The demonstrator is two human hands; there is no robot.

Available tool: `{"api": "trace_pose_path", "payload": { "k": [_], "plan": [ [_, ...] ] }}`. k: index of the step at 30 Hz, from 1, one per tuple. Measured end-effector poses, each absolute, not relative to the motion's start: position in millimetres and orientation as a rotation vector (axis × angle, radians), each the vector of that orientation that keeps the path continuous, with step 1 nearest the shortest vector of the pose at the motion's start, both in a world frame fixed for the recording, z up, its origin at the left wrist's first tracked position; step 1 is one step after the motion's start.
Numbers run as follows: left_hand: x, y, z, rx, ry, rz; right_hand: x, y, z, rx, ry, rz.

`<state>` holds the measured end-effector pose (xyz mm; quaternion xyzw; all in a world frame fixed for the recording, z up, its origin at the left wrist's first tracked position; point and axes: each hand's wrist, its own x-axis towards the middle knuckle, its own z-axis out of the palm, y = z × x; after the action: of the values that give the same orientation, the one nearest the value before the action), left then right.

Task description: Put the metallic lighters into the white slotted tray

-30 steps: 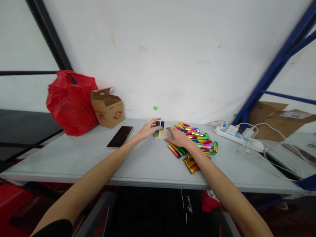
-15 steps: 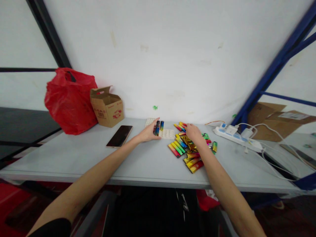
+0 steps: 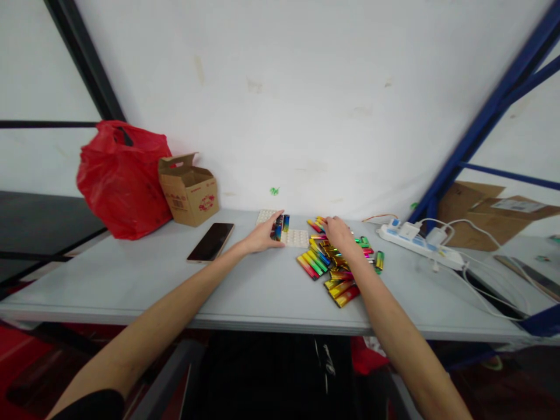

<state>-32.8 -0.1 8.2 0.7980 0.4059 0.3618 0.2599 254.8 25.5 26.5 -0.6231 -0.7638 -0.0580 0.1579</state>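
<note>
My left hand point(image 3: 262, 234) is curved round several upright dark-blue lighters point(image 3: 279, 227), thumb on the near side and fingers on the far side. They stand on a white tray point(image 3: 296, 238) with rows of round holes; one more blue and yellow lighter point(image 3: 286, 222) stands just right of them. My right hand point(image 3: 338, 231) is bent over the far edge of a pile of shiny lighters, its fingers closed at the yellow-red ones point(image 3: 315, 224); its own forearm and back partly cover the pile. Nearer lie a row of rainbow-coloured lighters point(image 3: 314, 262) and gold-red ones point(image 3: 342, 290).
A second white holed tray point(image 3: 265, 216) lies behind my left hand. To the left are a black phone point(image 3: 211, 241), an open cardboard box point(image 3: 192, 195) and a red plastic bag point(image 3: 125, 186). On the right, a white power strip point(image 3: 420, 245) trails cables.
My right hand has shifted slightly left and away from me, to the far yellow-red lighters. My left hand keeps its place round the upright lighters.
</note>
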Motion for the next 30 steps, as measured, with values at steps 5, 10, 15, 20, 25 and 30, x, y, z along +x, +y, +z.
{"api": "trace_pose_path", "payload": {
  "k": [5,10,15,20,25,30],
  "plan": [
    [-34,4,4,2.118,1.055,1.02,237,24,30,-1.386,-2.1,-0.128],
    [-39,5,7,2.126,1.058,0.998,227,11,32,-1.225,-2.09,-0.065],
    [-45,2,17,2.25,1.13,0.955,225,5,35,-1.242,-2.01,-0.071],
    [-45,-2,21,2.284,1.132,0.935,213,1,35,-1.114,-1.815,0.294],
    [-41,-3,18,2.292,1.098,0.935,197,-11,38,-0.811,-1.399,1.237],
    [-36,-5,16,2.251,1.106,0.916,194,-17,42,-0.836,-1.349,1.414]
  ]
}}
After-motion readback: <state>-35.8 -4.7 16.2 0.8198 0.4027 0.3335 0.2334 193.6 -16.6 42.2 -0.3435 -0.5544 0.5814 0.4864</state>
